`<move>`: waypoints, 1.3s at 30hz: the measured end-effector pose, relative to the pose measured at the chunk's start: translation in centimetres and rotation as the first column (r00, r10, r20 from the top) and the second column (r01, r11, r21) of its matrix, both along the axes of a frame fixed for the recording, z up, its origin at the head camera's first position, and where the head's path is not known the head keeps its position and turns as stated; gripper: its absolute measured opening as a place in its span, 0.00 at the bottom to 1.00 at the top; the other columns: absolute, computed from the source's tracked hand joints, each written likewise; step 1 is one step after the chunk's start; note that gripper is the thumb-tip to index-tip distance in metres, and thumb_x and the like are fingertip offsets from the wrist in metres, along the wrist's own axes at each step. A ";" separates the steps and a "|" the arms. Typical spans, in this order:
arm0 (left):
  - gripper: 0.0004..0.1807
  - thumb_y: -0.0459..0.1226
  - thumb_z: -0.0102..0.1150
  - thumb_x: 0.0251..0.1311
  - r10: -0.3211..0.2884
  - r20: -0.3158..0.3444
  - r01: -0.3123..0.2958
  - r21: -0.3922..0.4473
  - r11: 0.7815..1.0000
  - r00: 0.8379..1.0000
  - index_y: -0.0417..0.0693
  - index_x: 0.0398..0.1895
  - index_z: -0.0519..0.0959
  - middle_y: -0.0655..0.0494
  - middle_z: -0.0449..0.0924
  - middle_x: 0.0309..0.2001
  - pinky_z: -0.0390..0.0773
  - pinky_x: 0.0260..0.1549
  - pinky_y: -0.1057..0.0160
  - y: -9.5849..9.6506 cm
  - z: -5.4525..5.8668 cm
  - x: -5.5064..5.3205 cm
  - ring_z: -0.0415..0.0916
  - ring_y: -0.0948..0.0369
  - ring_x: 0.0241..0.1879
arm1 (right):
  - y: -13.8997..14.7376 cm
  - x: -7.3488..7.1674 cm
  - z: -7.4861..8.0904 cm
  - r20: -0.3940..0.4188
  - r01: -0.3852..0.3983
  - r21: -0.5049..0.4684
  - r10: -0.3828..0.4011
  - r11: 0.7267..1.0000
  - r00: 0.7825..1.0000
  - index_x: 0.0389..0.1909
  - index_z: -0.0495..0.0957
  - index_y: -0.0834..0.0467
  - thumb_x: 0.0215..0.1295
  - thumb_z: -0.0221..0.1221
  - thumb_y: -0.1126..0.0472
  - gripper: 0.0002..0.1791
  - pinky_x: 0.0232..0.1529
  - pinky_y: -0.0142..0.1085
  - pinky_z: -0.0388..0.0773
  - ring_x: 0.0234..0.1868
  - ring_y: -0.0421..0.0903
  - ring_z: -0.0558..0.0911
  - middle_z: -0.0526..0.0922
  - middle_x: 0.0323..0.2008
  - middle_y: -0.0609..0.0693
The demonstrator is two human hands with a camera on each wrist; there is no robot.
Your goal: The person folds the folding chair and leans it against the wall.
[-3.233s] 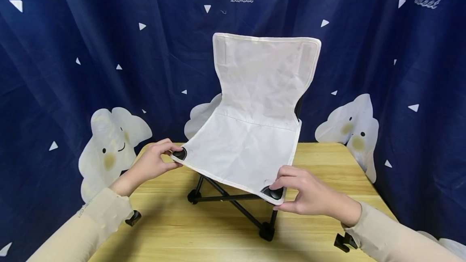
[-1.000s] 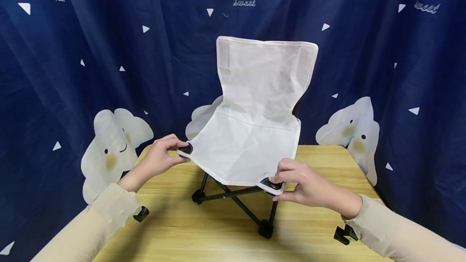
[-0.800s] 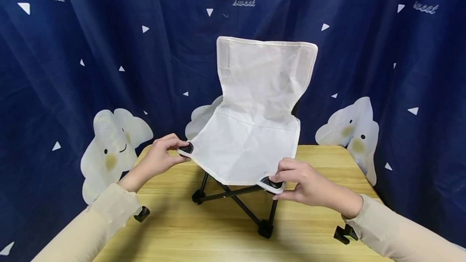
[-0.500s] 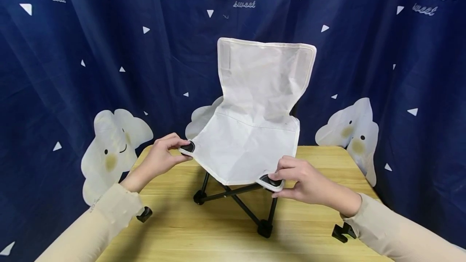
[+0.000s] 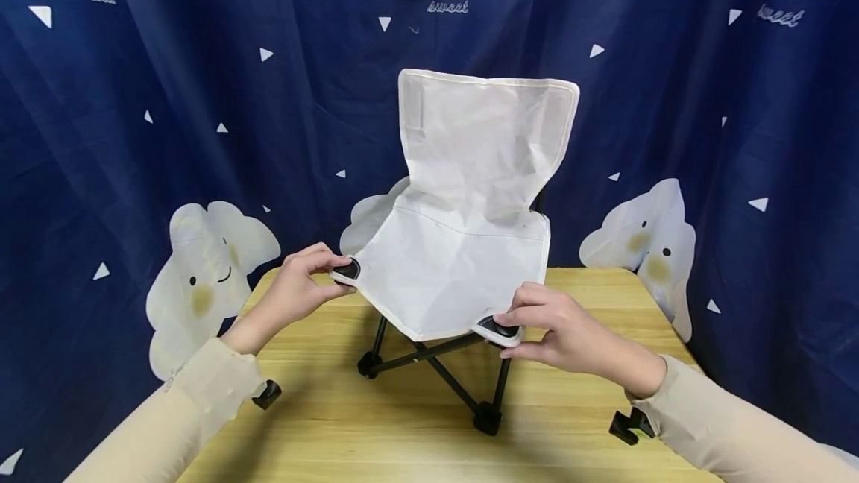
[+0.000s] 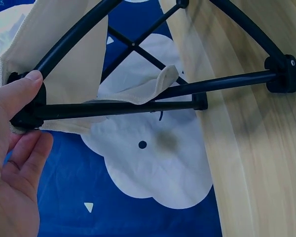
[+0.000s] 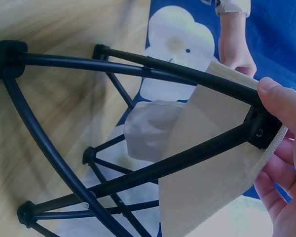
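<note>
A small folding chair (image 5: pixel 450 274) with a white fabric seat and backrest stands on the table. Its black tube frame (image 5: pixel 443 379) crosses beneath the seat. My left hand (image 5: pixel 298 285) pinches the front left seat corner, where a black corner cap shows. At the front right corner my right hand (image 5: pixel 560 330) pinches the other cap between fingers and thumb. Underneath, in the left wrist view, the thumb rests on the black joint (image 6: pixel 29 106) where tubes meet. The right wrist view shows a similar joint (image 7: pixel 261 126) in the right hand. The fabric sags along its middle.
The light wooden table (image 5: pixel 376 438) ends in front of a dark blue curtain (image 5: pixel 302 95) printed with clouds and triangles. Black clips (image 5: pixel 631 427) sit under both wrists. The chair's feet (image 5: pixel 488 418) rest on the wood.
Over these seconds both hands have come a little nearer each other, the right one also rising. The seat has narrowed at the front and creased, and the backrest has narrowed slightly.
</note>
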State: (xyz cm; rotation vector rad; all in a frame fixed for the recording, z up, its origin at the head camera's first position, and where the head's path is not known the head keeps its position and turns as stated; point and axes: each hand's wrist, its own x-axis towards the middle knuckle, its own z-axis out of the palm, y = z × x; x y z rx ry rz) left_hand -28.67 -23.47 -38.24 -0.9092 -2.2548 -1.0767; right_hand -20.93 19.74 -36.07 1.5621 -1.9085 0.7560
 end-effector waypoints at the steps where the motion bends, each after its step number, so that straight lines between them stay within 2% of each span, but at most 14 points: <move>1: 0.23 0.21 0.86 0.40 -0.003 -0.003 0.003 0.001 1.000 1.000 0.39 0.43 0.92 0.55 0.85 0.35 0.80 0.48 0.84 0.1 0.0 0.0 0.79 0.74 0.39 | 0.0 0.0 0.0 0.002 0.001 -0.002 -0.001 1.000 1.000 0.45 0.90 0.59 0.70 0.73 0.50 0.15 0.34 0.26 0.75 0.34 0.40 0.76 0.81 0.33 0.46; 10: 0.22 0.21 0.86 0.41 0.000 0.004 0.000 0.007 1.000 1.000 0.40 0.43 0.92 0.56 0.84 0.34 0.80 0.48 0.83 0.5 0.3 0.2 0.79 0.73 0.38 | 0.1 0.0 0.2 -0.033 0.004 -0.023 -0.004 1.000 0.999 0.46 0.90 0.59 0.74 0.69 0.49 0.16 0.34 0.25 0.75 0.33 0.40 0.77 0.82 0.33 0.46; 17: 0.22 0.23 0.86 0.43 0.017 0.011 -0.017 0.002 1.000 1.000 0.41 0.44 0.92 0.57 0.84 0.35 0.81 0.48 0.83 0.9 0.6 0.0 0.79 0.72 0.38 | 0.1 0.0 0.4 -0.023 0.026 -0.040 -0.027 0.999 0.999 0.47 0.90 0.60 0.74 0.68 0.48 0.18 0.34 0.25 0.75 0.33 0.40 0.77 0.82 0.33 0.47; 22: 0.22 0.23 0.87 0.43 0.010 0.013 -0.010 0.005 1.000 1.000 0.42 0.44 0.92 0.57 0.84 0.35 0.81 0.48 0.82 1.1 0.8 0.0 0.79 0.72 0.38 | 0.0 0.0 0.5 -0.019 0.034 -0.053 -0.035 0.998 0.999 0.47 0.90 0.60 0.74 0.68 0.48 0.18 0.33 0.24 0.75 0.33 0.40 0.77 0.81 0.33 0.47; 32: 0.22 0.23 0.86 0.44 -0.008 0.013 0.008 0.031 0.999 1.000 0.42 0.44 0.92 0.55 0.85 0.35 0.82 0.47 0.82 1.7 1.4 -0.1 0.79 0.72 0.39 | -0.3 -0.3 0.6 -0.070 0.028 -0.108 -0.035 0.994 0.997 0.47 0.90 0.61 0.74 0.69 0.49 0.18 0.32 0.26 0.75 0.33 0.41 0.77 0.83 0.35 0.49; 39: 0.22 0.23 0.86 0.43 -0.017 0.011 0.017 0.052 0.999 1.000 0.41 0.45 0.92 0.54 0.83 0.35 0.83 0.47 0.82 2.2 1.6 -0.1 0.79 0.73 0.38 | -0.6 -0.5 0.7 -0.089 0.015 -0.147 -0.029 0.989 0.996 0.46 0.91 0.63 0.74 0.70 0.51 0.17 0.33 0.28 0.78 0.33 0.43 0.80 0.85 0.35 0.50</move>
